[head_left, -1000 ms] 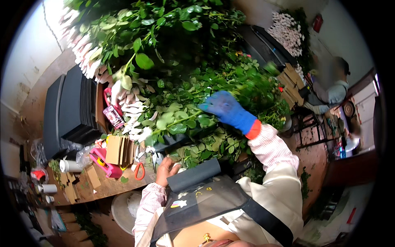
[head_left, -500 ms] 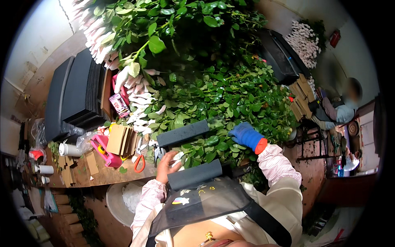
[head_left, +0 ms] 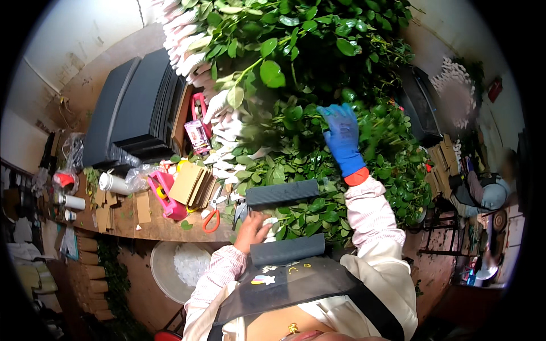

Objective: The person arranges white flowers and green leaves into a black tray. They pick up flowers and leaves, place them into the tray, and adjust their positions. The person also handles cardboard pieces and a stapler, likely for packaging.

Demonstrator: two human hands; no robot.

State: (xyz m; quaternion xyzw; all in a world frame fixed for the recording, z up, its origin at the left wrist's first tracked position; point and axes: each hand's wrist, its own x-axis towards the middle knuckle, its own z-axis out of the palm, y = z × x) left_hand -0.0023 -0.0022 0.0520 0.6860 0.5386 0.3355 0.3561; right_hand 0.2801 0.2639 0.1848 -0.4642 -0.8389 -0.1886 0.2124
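My bare left hand has its fingers bent around a white-sleeved flower head at the left end of a small bunch of leafy stems. This bunch lies between a dark corrugated sheet behind it and a rolled-over dark flap close to my body. Farther out, my right hand, in a blue glove with an orange cuff, reaches into the leaf pile. Its fingers appear closed on a leafy stem, partly hidden by leaves. White-sleeved flower heads line the pile's left side.
Left on the wooden table are orange-handled scissors, cardboard pieces, a pink holder and stacked dark sheets. A tub stands below the table's edge. Another person sits at far right.
My right hand has moved up and away from me into the stems, and leaves beside it are blurred. My left hand stays at the flower head. The whole view has shifted.
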